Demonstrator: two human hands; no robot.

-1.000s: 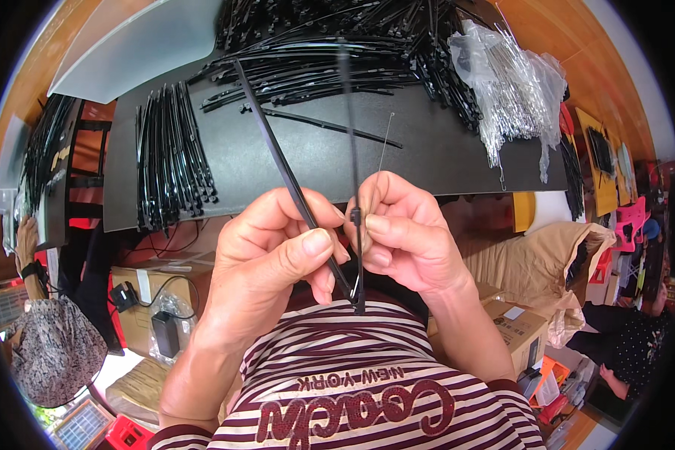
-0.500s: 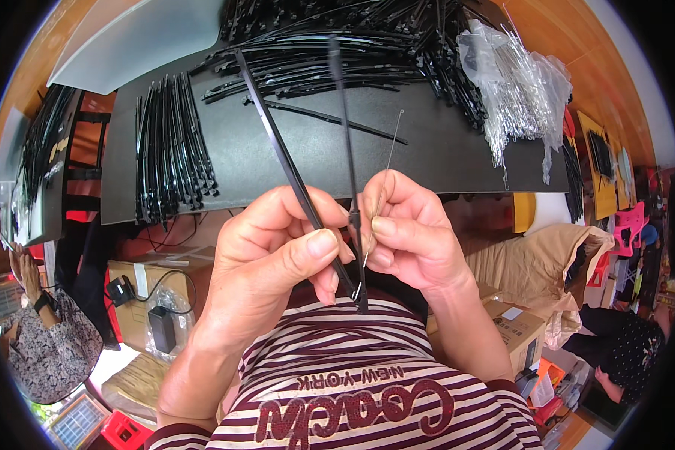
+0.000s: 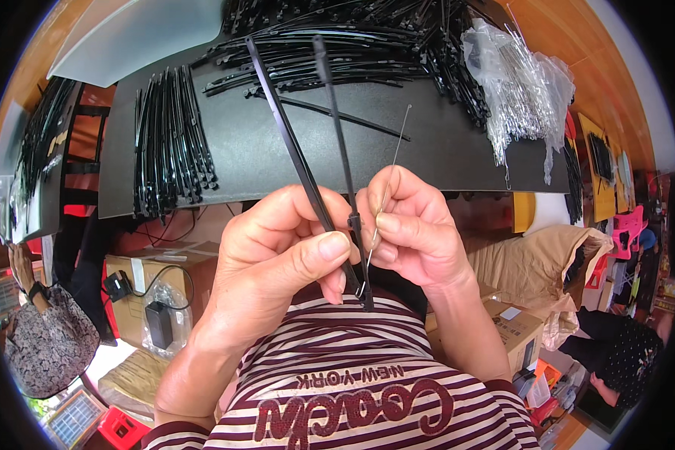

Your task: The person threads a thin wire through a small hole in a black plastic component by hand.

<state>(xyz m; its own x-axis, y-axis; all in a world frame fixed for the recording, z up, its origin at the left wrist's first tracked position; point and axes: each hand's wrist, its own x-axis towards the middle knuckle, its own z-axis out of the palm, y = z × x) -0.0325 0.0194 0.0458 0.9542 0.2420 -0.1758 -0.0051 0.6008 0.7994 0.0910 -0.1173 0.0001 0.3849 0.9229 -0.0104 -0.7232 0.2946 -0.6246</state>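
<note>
At the frame's centre, the left hand holds a black strip in closed fingers, apparently to steady it; the right hand pinches a thin wire partway along, a hold suited to controlling its lower end near a slimmer black rod.

The person's striped maroon and cream top bears red lettering
</note>
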